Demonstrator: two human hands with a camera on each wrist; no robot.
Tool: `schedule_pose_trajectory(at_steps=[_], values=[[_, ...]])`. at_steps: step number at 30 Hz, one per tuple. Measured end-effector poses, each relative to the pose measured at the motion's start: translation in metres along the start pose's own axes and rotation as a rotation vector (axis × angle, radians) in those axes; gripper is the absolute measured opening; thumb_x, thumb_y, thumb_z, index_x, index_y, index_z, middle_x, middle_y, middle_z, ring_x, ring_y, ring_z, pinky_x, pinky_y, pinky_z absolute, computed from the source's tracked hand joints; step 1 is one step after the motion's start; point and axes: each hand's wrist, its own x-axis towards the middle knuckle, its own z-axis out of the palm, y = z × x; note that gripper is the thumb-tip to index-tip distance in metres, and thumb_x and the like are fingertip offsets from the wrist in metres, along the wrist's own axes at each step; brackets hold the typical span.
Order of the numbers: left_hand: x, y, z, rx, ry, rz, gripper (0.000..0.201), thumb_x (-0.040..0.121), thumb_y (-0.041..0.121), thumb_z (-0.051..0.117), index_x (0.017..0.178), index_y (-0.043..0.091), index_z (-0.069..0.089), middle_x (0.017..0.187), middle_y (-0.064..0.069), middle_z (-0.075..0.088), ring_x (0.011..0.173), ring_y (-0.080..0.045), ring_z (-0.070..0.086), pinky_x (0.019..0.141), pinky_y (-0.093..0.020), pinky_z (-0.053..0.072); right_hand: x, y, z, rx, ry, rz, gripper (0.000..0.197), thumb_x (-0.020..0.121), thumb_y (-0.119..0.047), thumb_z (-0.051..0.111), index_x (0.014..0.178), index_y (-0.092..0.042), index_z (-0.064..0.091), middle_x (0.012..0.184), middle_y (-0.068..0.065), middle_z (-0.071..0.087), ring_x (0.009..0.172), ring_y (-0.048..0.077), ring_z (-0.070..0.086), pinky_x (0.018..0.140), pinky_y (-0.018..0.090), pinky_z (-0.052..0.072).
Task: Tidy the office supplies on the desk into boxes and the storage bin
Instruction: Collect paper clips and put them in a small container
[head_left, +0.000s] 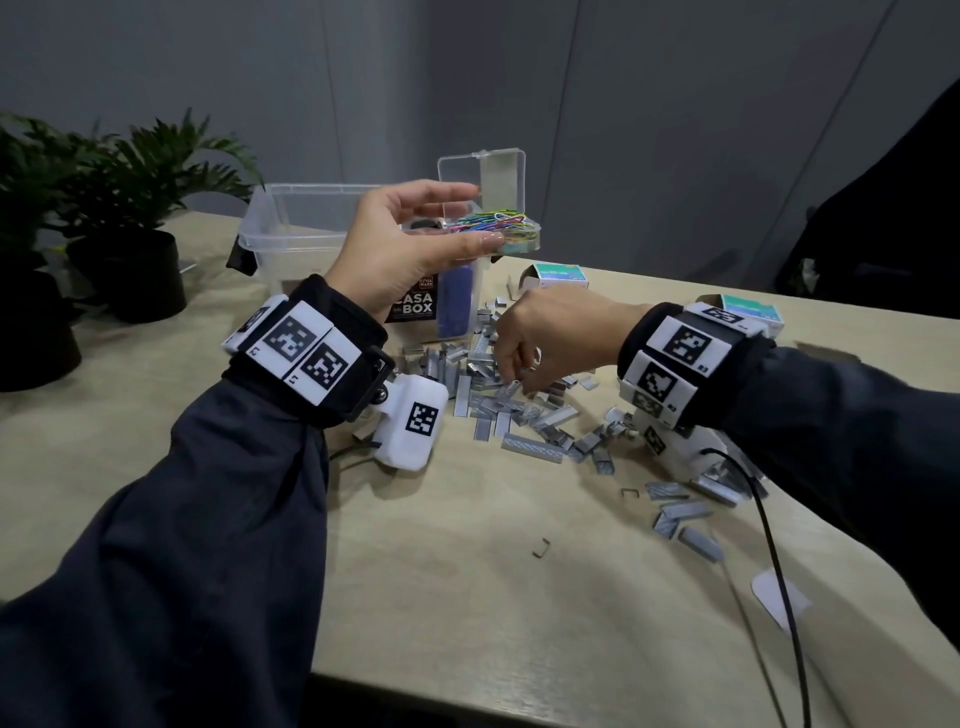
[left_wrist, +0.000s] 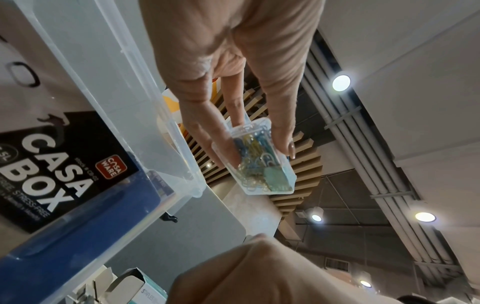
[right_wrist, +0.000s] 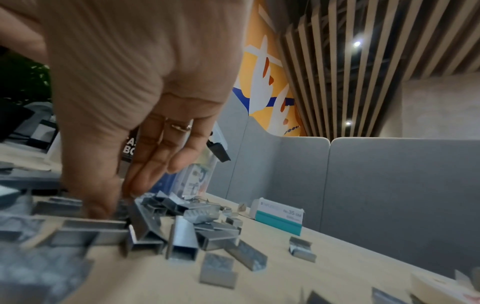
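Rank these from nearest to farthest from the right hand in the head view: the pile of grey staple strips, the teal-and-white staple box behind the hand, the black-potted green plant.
1. Pile of grey staple strips: under the right hand, its fingers in it.
2. Teal-and-white staple box: just behind the hand, on the desk.
3. Black-potted green plant: far left edge of the desk.

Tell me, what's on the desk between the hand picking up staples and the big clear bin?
In the head view, more loose staple strips lie between the right hand and the storage bin. No bare desk shows there.
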Motion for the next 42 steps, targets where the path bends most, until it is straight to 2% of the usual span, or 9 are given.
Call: schedule_pose_trajectory(at_steps=[10, 14, 18, 26, 31, 34, 37, 40, 42], values=[[-0.001, 0.002, -0.002, 0.005, -0.02, 0.006, 0.057, 0.059, 0.024, 0.087, 0.112, 0.013, 0.069, 0.117, -0.01, 0.067, 0.108, -0.023, 0.066, 0.085, -0.039, 0.058, 0.005, 0.003, 0.008, 0.161, -0.079, 0.041, 0.015, 0.071, -0.021, 0.081, 0.07, -0.028, 0.068, 0.07, -0.014, 0.067, 0.061, -0.004, 0.055, 0.053, 0.017, 0.037], [0.001, 0.0, -0.003, 0.001, -0.016, 0.004, 0.055, 0.06, 0.02, 0.088, 0.111, 0.012, 0.069, 0.117, -0.011, 0.066, 0.106, -0.024, 0.067, 0.085, -0.038, 0.058, 0.005, 0.008, 0.011, 0.249, -0.095, 0.102, 0.022, 0.071, -0.024, 0.084, 0.072, -0.019, 0.063, 0.066, -0.008, 0.061, 0.058, 0.005, 0.052, 0.053, 0.016, 0.037], [0.002, -0.004, -0.002, 0.023, -0.009, 0.008, 0.058, 0.053, 0.031, 0.093, 0.106, 0.019, 0.073, 0.112, -0.006, 0.069, 0.108, -0.026, 0.066, 0.091, -0.044, 0.055, 0.002, 0.016, 0.007, 0.38, -0.133, 0.177, 0.026, 0.073, -0.019, 0.083, 0.065, -0.022, 0.058, 0.063, -0.006, 0.06, 0.057, 0.01, 0.053, 0.056, 0.02, 0.042], [0.002, -0.004, -0.001, 0.03, -0.02, 0.018, 0.062, 0.049, 0.035, 0.091, 0.106, 0.02, 0.073, 0.112, -0.006, 0.069, 0.105, -0.025, 0.068, 0.091, -0.045, 0.055, -0.016, 0.03, -0.018, 0.822, 0.02, 0.293, 0.007, 0.089, -0.01, 0.069, 0.09, -0.015, 0.063, 0.079, 0.001, 0.071, 0.067, 0.005, 0.064, 0.054, 0.017, 0.047], [0.004, -0.007, -0.001, 0.019, -0.009, 0.021, 0.057, 0.051, 0.033, 0.092, 0.104, 0.022, 0.074, 0.111, -0.006, 0.069, 0.106, -0.027, 0.067, 0.089, -0.046, 0.056, -0.031, 0.034, -0.019, 1.102, 0.156, 0.387, 0.013, 0.094, -0.012, 0.063, 0.083, -0.016, 0.056, 0.078, -0.007, 0.069, 0.073, 0.005, 0.068, 0.057, 0.016, 0.045], [0.005, -0.008, -0.002, 0.01, -0.009, 0.02, 0.056, 0.051, 0.031, 0.093, 0.104, 0.021, 0.074, 0.111, -0.007, 0.069, 0.107, -0.028, 0.066, 0.09, -0.046, 0.055, -0.038, 0.038, -0.016, 1.372, 0.173, 0.435, 0.014, 0.095, -0.011, 0.06, 0.082, -0.016, 0.056, 0.071, -0.009, 0.063, 0.063, 0.004, 0.056, 0.05, 0.014, 0.041], [0.004, -0.008, -0.002, 0.012, -0.027, 0.012, 0.058, 0.052, 0.03, 0.094, 0.105, 0.02, 0.074, 0.112, -0.006, 0.069, 0.108, -0.026, 0.066, 0.09, -0.046, 0.055, -0.043, 0.038, -0.015, 1.535, 0.189, 0.47, 0.014, 0.096, -0.004, 0.054, 0.085, -0.013, 0.055, 0.079, -0.003, 0.057, 0.056, 0.004, 0.043, 0.044, 0.011, 0.034], [0.004, -0.008, -0.001, 0.018, -0.022, 0.016, 0.059, 0.05, 0.033, 0.093, 0.105, 0.02, 0.074, 0.111, -0.003, 0.07, 0.108, -0.025, 0.066, 0.091, -0.046, 0.054, -0.045, 0.042, -0.013, 1.613, 0.192, 0.581, 0.015, 0.097, -0.002, 0.05, 0.111, -0.004, 0.055, 0.075, -0.001, 0.05, 0.049, 0.004, 0.036, 0.038, 0.009, 0.026], [0.004, -0.008, -0.001, 0.017, -0.019, 0.016, 0.058, 0.051, 0.033, 0.093, 0.105, 0.02, 0.074, 0.111, -0.004, 0.07, 0.108, -0.024, 0.066, 0.091, -0.046, 0.054, -0.045, 0.045, -0.013, 1.712, 0.163, 0.669, 0.018, 0.098, -0.011, 0.052, 0.115, -0.004, 0.053, 0.065, -0.005, 0.037, 0.045, 0.004, 0.029, 0.033, 0.009, 0.02]])
